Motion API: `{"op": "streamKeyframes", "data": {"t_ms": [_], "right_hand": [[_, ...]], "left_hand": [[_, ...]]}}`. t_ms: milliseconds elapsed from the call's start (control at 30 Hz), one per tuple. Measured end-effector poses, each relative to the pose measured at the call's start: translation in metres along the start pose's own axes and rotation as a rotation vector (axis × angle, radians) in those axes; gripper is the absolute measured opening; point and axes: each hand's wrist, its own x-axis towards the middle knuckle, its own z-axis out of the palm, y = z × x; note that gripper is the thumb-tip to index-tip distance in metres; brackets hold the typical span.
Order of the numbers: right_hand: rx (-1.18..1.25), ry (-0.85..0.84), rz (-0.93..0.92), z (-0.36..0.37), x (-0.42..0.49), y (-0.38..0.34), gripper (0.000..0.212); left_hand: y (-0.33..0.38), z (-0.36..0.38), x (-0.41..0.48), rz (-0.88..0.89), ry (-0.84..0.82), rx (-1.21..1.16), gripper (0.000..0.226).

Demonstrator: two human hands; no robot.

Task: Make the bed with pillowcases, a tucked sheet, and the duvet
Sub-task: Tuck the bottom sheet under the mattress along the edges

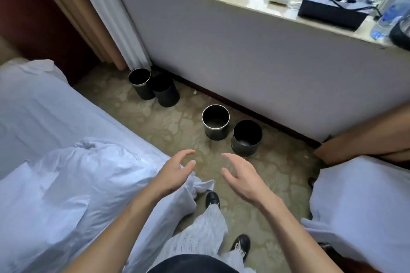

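— Both hands held what?
— Nothing: my left hand [175, 173] and right hand [241, 178] hung released mid-frame; the duvet [77, 184] lay crumpled on the bed [33, 106], lower left. Spreading step, I judged; next, grip its edge.

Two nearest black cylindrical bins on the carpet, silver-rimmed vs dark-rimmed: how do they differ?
The silver-rimmed black cylindrical bin has a bright metal lip; the dark-rimmed black cylindrical bin has a dark one. The silver-rimmed bin stands further left, closer to the grey wall; the dark-rimmed bin nearer the camera. Both upright, open-topped.
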Motion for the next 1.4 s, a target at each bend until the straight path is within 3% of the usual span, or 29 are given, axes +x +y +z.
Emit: {"op": "streamKeyframes", "data": {"t_ms": [233,433,933,1133,1400], "right_hand": [[-0.084,-0.080,-0.079,-0.024,0.121,-0.012,0.048],[-0.135,-0.145,-0.194,-0.041,0.206,-0.046,0.046],[-0.274,-0.319,-0.389,-0.088,0.477,-0.100,0.045],[-0.290,-0.444,-0.510,-0.076,0.560,-0.158,0.045],[-0.339,-0.542,-0.612,-0.008,0.679,-0.258,0.049]], "left_hand": [[-0.007,-0.043,0.093,-0.040,0.052,0.009,0.043],[-0.003,-0.075,0.156,0.009,0.083,0.179,0.041],[0.011,-0.187,0.315,-0.166,0.250,0.117,0.040],[-0.013,-0.236,0.344,-0.220,0.391,0.094,0.039],[-0.089,-0.339,0.388,-0.343,0.460,0.065,0.041]]}}
